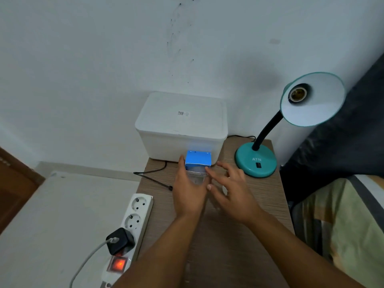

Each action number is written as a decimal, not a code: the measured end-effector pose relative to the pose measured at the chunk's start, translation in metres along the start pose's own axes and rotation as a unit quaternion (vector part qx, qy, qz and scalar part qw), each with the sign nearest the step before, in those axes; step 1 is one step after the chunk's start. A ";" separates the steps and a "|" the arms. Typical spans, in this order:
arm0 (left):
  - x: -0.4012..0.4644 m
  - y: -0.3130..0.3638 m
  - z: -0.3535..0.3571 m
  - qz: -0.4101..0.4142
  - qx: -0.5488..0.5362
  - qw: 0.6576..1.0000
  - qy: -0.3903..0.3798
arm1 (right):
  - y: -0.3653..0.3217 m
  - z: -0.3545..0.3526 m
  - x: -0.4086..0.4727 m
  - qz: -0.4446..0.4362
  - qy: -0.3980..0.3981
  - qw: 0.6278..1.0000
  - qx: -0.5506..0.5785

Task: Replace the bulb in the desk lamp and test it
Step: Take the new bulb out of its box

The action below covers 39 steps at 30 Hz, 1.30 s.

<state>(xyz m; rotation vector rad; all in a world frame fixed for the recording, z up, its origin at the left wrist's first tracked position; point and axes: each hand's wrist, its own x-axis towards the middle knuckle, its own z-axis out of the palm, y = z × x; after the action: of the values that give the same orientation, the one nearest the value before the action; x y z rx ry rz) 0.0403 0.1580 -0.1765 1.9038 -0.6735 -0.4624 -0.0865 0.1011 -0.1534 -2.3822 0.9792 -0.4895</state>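
The bulb box (198, 163) stands on the surface (224, 235) before the white container (180, 125), held in the left hand (190, 190)'s grip. The right hand (230, 190) is spread open beside it, holding nothing. The lamp (291, 121)'s socket (296, 94) is seen empty; the bulb should next be drawn out.
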 end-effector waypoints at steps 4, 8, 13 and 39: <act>-0.002 -0.004 -0.002 0.060 0.018 0.998 -0.005 | 0.004 0.001 0.008 0.007 0.012 1.000 0.006; 0.000 -0.003 -0.007 0.120 0.061 0.991 -0.012 | 0.005 -0.002 0.020 0.025 0.030 0.999 0.015; 0.010 -0.003 -0.014 0.175 0.091 0.980 -0.015 | 0.004 -0.004 0.032 0.036 0.048 0.998 0.014; 0.046 -0.004 -0.023 0.198 0.184 0.955 -0.120 | 0.001 0.000 0.044 0.081 0.033 0.994 0.071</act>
<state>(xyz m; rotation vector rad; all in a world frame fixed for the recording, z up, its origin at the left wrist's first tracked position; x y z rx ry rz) 0.0905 0.1457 -0.1712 1.9993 -1.3517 -0.3268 -0.0573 0.0685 -0.1485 -2.1527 1.1188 -0.5589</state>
